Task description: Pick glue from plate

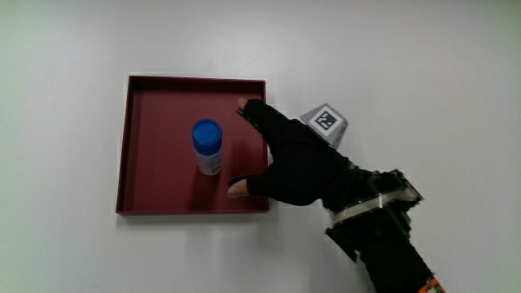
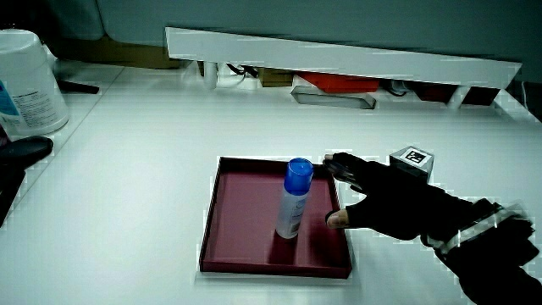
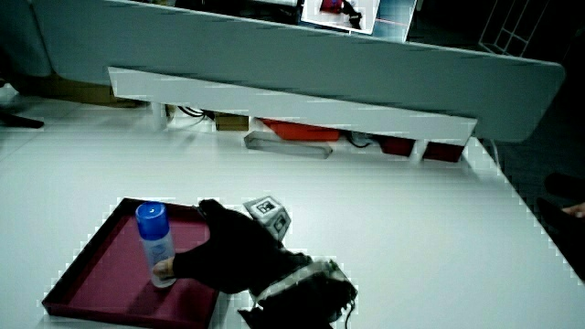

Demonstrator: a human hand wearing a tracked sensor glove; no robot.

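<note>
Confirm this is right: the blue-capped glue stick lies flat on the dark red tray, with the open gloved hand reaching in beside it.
Not quite: the glue stick stands upright on the tray, as both side views show. The hand is indeed open and reaching in beside it.

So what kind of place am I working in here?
Likely an office or lab desk: a plain white table, a low partition at its edge, and a white tub with a printed label.
</note>
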